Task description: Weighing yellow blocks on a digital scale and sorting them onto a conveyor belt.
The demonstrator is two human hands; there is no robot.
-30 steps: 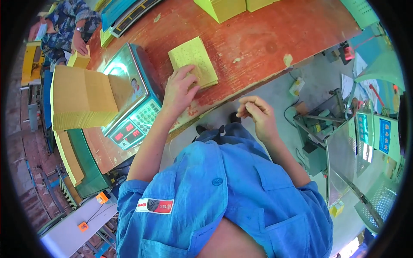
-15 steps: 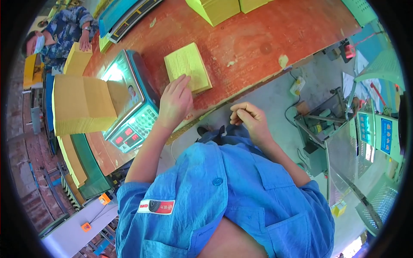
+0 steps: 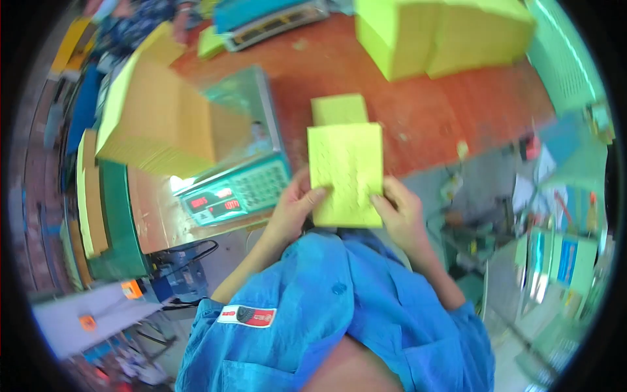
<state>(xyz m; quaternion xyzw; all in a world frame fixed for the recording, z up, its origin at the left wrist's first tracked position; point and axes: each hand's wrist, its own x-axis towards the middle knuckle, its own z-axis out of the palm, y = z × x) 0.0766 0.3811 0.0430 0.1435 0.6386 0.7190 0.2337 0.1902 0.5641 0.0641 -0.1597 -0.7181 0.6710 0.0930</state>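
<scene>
A thin stack of yellow paper sheets (image 3: pixel 346 163) with a rough, dimpled surface is held upright before my chest at the table's near edge. My left hand (image 3: pixel 294 206) grips its left side, thumb on the near face. On the right side, my right hand (image 3: pixel 401 212) closes on it the same way. Behind it, a second small yellow paper stack (image 3: pixel 339 110) lies on the red table (image 3: pixel 424 108), partly covered from view. To the left is a digital scale (image 3: pixel 245 186) with red lit digits and a keypad; a tall paper stack (image 3: pixel 160 111) stands over its far left part.
Large yellow paper blocks (image 3: pixel 483 36) stand at the table's far right. A second, blue-topped scale (image 3: pixel 274 29) sits at the back. A person in a camouflage sleeve (image 3: pixel 147 26) is at the far left. Metal equipment (image 3: pixel 516 274) stands on the floor to the right.
Both hands have taken hold of a thin yellow paper stack and brought it toward me off the table. My right hand was free before. The view has shifted, with some blur.
</scene>
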